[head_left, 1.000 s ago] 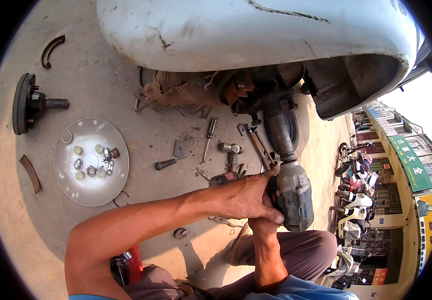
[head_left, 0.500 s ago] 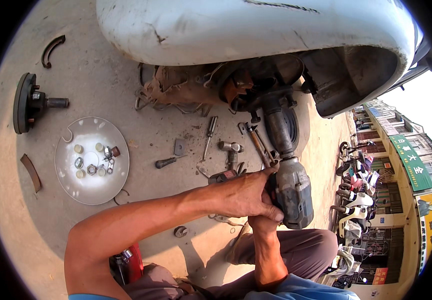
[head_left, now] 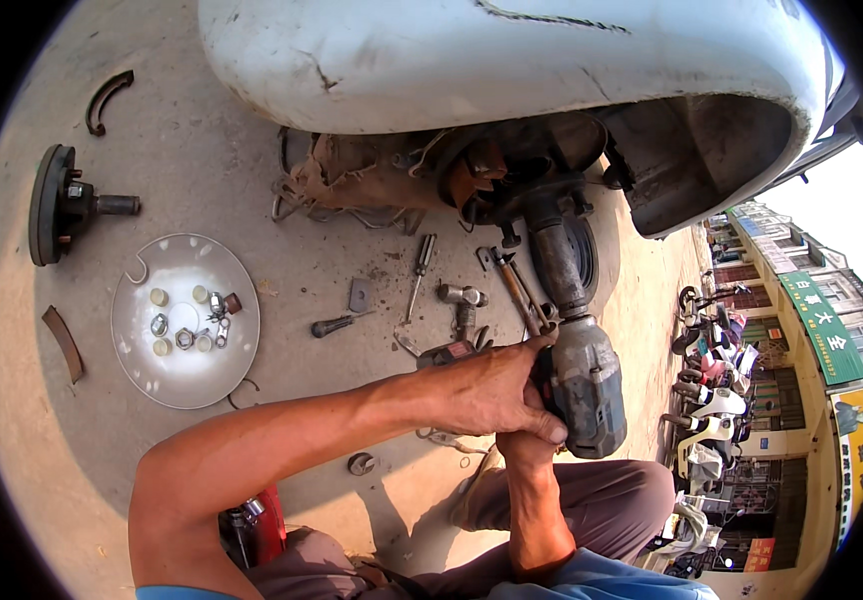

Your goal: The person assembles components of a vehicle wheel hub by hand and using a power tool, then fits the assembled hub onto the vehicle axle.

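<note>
An impact wrench [head_left: 592, 390] with a grey metal nose and dark body is in both my hands. My left hand [head_left: 497, 392] is closed around its handle side, thumb lying over the grip. Just below, my right hand [head_left: 527, 447] is closed too, pressed against the left, its fingers partly hidden. From the wrench's nose a long dark socket [head_left: 555, 250] reaches up to the wheel hub [head_left: 542, 195] under the white vehicle body [head_left: 512, 65]. The socket's far end meets the hub, though the exact contact is in shadow.
A round light cover [head_left: 132, 345] on the ground at left carries nuts and small parts. A brake drum with a shaft [head_left: 57, 205] stands beyond it. Between lie a screwdriver [head_left: 422, 275], a hammer [head_left: 466, 305] and a second dark power tool [head_left: 447, 353]. Parked scooters [head_left: 712, 420] line the right.
</note>
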Action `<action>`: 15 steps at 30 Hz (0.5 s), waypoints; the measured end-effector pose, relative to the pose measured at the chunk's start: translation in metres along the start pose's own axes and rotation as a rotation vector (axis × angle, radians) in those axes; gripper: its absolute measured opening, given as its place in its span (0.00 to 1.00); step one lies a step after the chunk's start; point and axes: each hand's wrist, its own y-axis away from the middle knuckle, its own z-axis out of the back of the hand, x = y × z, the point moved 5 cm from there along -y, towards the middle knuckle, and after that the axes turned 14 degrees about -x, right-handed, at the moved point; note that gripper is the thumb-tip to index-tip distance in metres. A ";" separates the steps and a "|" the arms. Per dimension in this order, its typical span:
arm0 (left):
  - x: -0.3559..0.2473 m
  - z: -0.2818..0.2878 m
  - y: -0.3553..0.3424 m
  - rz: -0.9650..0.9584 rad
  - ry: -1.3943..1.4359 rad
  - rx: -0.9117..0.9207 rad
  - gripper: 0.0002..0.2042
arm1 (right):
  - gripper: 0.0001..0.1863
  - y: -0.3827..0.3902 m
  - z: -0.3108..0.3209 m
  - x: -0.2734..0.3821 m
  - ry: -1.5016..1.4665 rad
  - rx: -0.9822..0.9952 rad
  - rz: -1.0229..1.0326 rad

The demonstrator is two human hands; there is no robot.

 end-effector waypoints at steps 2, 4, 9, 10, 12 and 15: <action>0.000 0.000 0.000 -0.015 0.028 -0.010 0.48 | 0.29 0.001 -0.003 0.003 0.006 0.017 0.007; -0.003 0.000 0.000 -0.025 0.019 -0.014 0.48 | 0.30 0.001 0.007 -0.006 0.042 0.004 0.019; -0.005 0.001 0.000 -0.053 0.019 -0.018 0.47 | 0.31 0.001 0.015 -0.015 0.054 0.000 -0.012; -0.003 0.000 0.000 -0.046 0.017 -0.018 0.47 | 0.31 0.001 0.015 -0.016 0.030 -0.002 -0.026; -0.001 0.000 -0.001 -0.039 0.014 -0.019 0.47 | 0.32 0.001 0.014 -0.015 0.021 -0.002 -0.042; 0.000 -0.001 -0.001 -0.026 0.028 -0.004 0.48 | 0.34 0.001 0.010 -0.013 -0.015 -0.032 -0.072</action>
